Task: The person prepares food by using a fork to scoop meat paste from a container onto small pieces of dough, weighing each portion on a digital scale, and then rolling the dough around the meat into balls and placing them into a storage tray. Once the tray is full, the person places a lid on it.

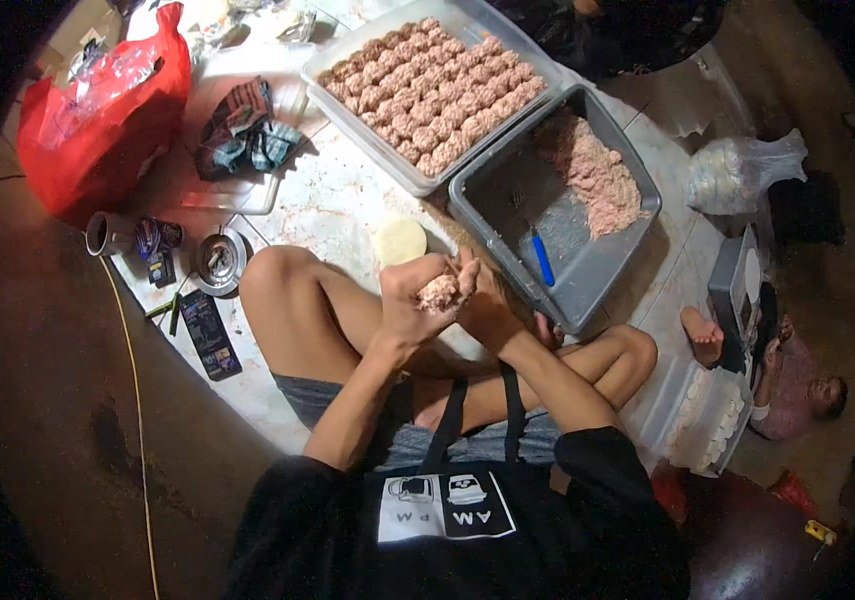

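Observation:
In front of my lap both hands meet around a small lump of pinkish minced meat (440,292). My left hand (410,305) is closed around it, with the meat showing at the top of the fist. Against its other side press the bent fingers of my right hand (488,305); part of that grip is hidden. Just beyond my hands lies a pale round stack of what look like dumpling wrappers (401,242). A grey tub (483,215) beside them holds a heap of minced meat (593,175) and a blue-handled utensil (543,260).
Rows of shaped meat pieces fill a clear plastic box (388,160) at the back. To the left are a red plastic bag (98,140), a crumpled cloth (248,130), a metal ashtray (220,262) and a cup (103,238). Another person (798,390) sits at right near a tray of white pieces (705,420).

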